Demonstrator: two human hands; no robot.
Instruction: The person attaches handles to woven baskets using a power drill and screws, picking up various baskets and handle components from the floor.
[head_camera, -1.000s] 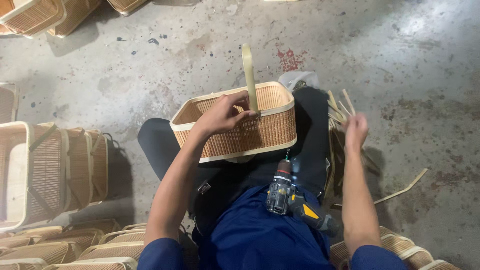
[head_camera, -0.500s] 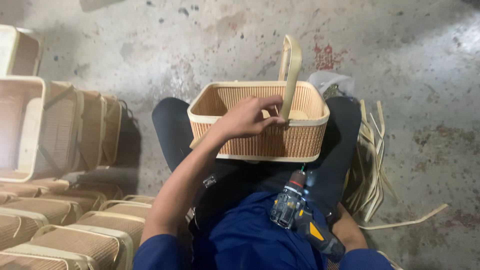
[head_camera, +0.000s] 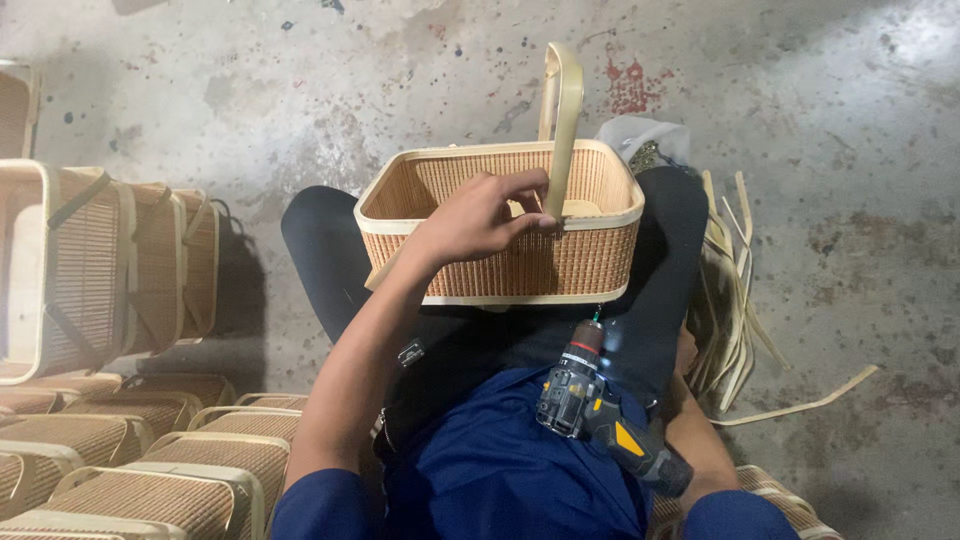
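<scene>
A woven bamboo basket (head_camera: 590, 265) with a pale rim rests on my lap, tilted slightly. An upright bamboo handle strip (head_camera: 565, 110) rises from its near rim. My left hand (head_camera: 475, 220) reaches over that rim and pinches the lower end of the handle strip against it. My right forearm runs down my right side; only a bit of my right hand (head_camera: 687, 350) shows beside my leg, near the loose bamboo strips (head_camera: 730, 300), and its fingers are hidden. A cordless drill (head_camera: 590, 400) lies on my lap, bit pointing at the basket's base.
Several finished baskets (head_camera: 130, 265) lie stacked on their sides at the left, and more stand in rows at the lower left (head_camera: 150, 460). A crumpled plastic bag (head_camera: 640, 140) sits behind the basket. The floor is stained concrete (head_camera: 850, 150).
My right arm has drawn back from the strips to my side. The basket sits more squarely in view with its handle standing upright, and my left hand has stayed on the handle's base.
</scene>
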